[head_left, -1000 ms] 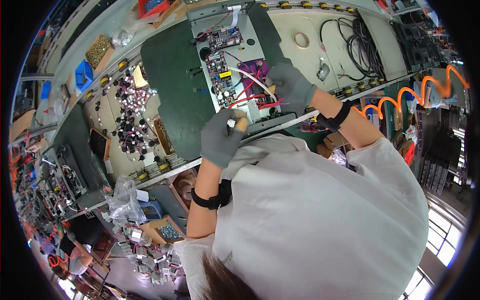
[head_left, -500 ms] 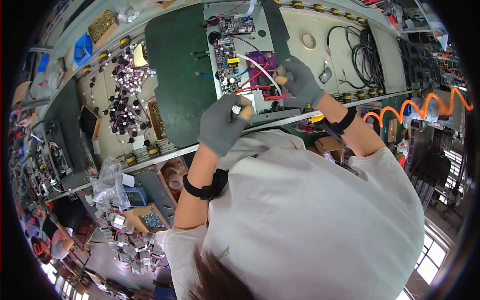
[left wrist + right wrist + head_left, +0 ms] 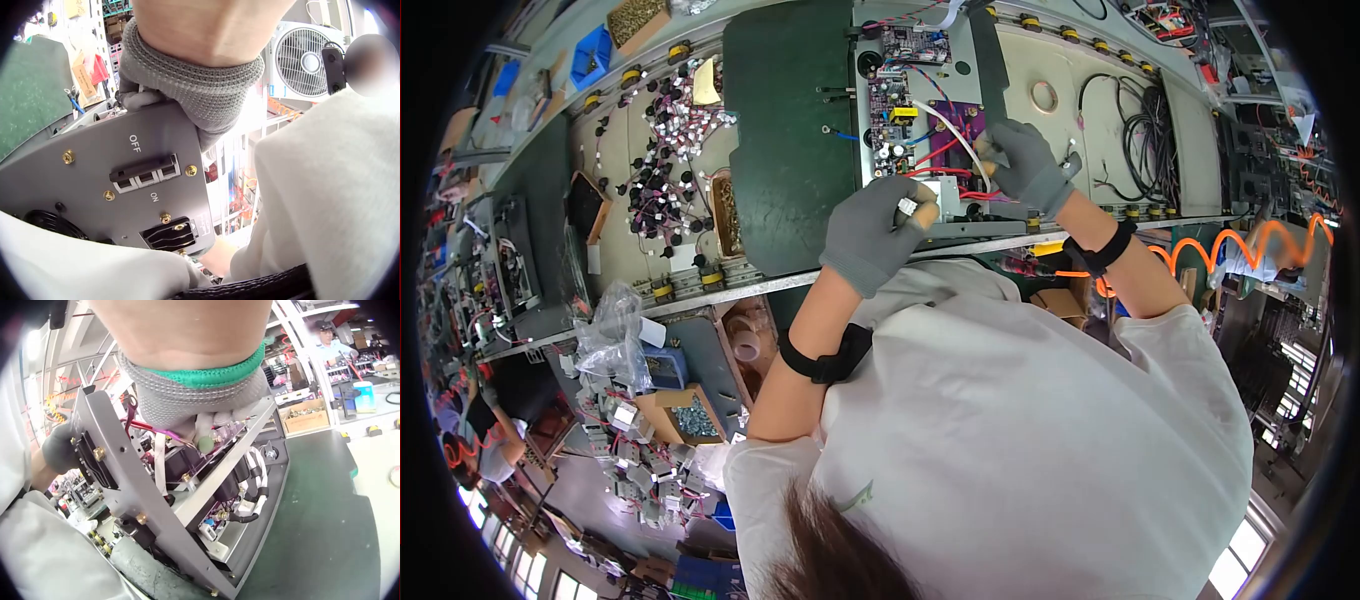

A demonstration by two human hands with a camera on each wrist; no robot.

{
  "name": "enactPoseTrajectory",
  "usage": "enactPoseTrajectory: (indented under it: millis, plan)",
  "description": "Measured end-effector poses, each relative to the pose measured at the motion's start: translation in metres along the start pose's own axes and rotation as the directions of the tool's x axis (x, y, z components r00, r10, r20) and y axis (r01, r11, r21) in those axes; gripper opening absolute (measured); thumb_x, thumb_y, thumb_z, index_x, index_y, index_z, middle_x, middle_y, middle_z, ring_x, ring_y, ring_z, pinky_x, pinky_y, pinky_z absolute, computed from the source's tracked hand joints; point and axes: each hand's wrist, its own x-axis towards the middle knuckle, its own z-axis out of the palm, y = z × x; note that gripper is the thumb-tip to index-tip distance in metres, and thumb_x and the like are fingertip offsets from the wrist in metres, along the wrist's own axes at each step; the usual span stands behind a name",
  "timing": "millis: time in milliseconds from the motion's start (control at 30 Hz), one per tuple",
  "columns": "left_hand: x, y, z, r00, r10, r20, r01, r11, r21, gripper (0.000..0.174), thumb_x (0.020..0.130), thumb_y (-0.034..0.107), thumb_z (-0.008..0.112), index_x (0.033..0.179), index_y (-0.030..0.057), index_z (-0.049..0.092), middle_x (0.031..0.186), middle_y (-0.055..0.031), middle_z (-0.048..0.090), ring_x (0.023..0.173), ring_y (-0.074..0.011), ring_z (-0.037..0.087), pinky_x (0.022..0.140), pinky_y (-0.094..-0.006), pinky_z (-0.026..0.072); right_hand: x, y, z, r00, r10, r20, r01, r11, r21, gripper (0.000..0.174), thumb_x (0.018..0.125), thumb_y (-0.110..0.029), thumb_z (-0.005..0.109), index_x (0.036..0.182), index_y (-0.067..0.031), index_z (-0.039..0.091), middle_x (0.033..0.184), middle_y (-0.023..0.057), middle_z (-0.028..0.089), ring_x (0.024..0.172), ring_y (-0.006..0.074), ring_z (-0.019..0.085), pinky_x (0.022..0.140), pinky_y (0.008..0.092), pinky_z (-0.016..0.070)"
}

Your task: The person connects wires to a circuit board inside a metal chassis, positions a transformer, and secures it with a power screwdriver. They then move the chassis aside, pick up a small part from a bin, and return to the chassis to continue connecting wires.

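Note:
An open grey metal chassis [image 3: 920,60] with circuit boards, a purple board [image 3: 948,138] and red and white wires lies on a green mat [image 3: 790,130]. My gloved left hand [image 3: 910,212] pinches a small white connector [image 3: 907,207] at the chassis's near edge. In the left wrist view that hand [image 3: 181,81] sits at the top of the front panel [image 3: 94,156], above its OFF/ON switch [image 3: 147,178]. My gloved right hand [image 3: 988,152] pinches the wires beside the purple board. The right wrist view shows its fingers [image 3: 200,434] on a red wire [image 3: 147,427] over that board [image 3: 232,432].
Many small black and white parts [image 3: 655,170] lie left of the mat. A coil of black cable [image 3: 1135,140] and a tape ring [image 3: 1044,97] lie to the right. An orange coiled hose [image 3: 1230,245] hangs at the right. Boxes of screws [image 3: 690,415] sit below the bench.
The head view has shifted, so the chassis sits higher and further right in the frame. Both hands keep their places and holds on the chassis.

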Motion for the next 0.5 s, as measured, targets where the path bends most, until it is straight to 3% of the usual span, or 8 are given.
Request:
enactPoseTrajectory:
  millis: [100,167,200,267,400,500]
  plan:
    - [0.0,-0.002,0.001,1.0,-0.009,0.0,0.009,1.0,-0.004,0.023,0.079,0.017,0.068,0.097,0.0029,0.063,0.089,-0.0072,0.066,0.07,-0.0115,0.061,0.06,-0.0248,0.0503,0.007,0.002,-0.006,0.993,-0.088,0.074,0.093,0.994,-0.062,0.022,0.064,-0.01,0.071,0.083,-0.0103,0.06,0.074,0.0051,0.059,0.075,0.0275,0.056,0.067,0.0385,0.0456]
    - [0.001,-0.005,0.001,1.0,0.017,-0.005,-0.017,1.0,0.014,0.023,0.08,0.017,0.068,0.096,0.0028,0.063,0.09,-0.0081,0.066,0.071,-0.0135,0.063,0.061,-0.0258,0.0514,0.016,-0.001,-0.014,0.963,-0.156,0.221,0.18,0.979,-0.093,0.017,0.066,-0.005,0.067,0.079,-0.0061,0.056,0.073,0.0107,0.057,0.069,0.0333,0.055,0.063,0.0381,0.0443]
    - [0.001,-0.004,0.001,1.0,0.015,-0.011,-0.015,1.0,0.009,0.023,0.08,0.017,0.068,0.096,0.0028,0.063,0.09,-0.0081,0.066,0.071,-0.0135,0.063,0.061,-0.0258,0.0514,0.02,-0.001,-0.016,0.961,-0.16,0.227,0.186,0.978,-0.095,0.017,0.066,-0.005,0.067,0.079,-0.0061,0.056,0.073,0.0107,0.057,0.069,0.0333,0.055,0.063,0.0381,0.0443]
    - [0.0,-0.001,-0.001,1.0,0.003,0.005,-0.003,1.0,0.0,0.022,0.08,0.017,0.067,0.096,0.003,0.063,0.09,-0.009,0.066,0.073,-0.0151,0.064,0.062,-0.0263,0.052,0.027,-0.001,-0.019,0.905,-0.125,0.408,0.2,0.969,-0.146,0.019,0.064,0.0,0.064,0.08,-0.0055,0.056,0.072,0.0114,0.056,0.07,0.0349,0.054,0.063,0.0386,0.0442]
    - [0.001,-0.005,0.0,1.0,0.01,0.011,-0.01,1.0,0.01,0.022,0.079,0.017,0.068,0.096,0.0032,0.063,0.089,-0.0091,0.066,0.073,-0.0153,0.064,0.061,-0.0264,0.052,0.028,0.009,-0.013,0.886,-0.127,0.446,0.209,0.968,-0.138,0.02,0.064,0.003,0.061,0.082,-0.0046,0.055,0.073,0.0129,0.057,0.07,0.0354,0.054,0.064,0.0392,0.0443]
    - [0.001,-0.005,0.0,0.999,0.041,-0.001,-0.041,0.999,0.022,0.022,0.079,0.016,0.068,0.096,0.0028,0.063,0.089,-0.0091,0.066,0.073,-0.0157,0.064,0.061,-0.0265,0.052,0.018,0.01,-0.012,0.912,-0.157,0.379,0.189,0.981,-0.051,0.019,0.067,0.0,0.062,0.084,-0.0041,0.055,0.073,0.0144,0.056,0.071,0.0355,0.055,0.065,0.0396,0.0448]
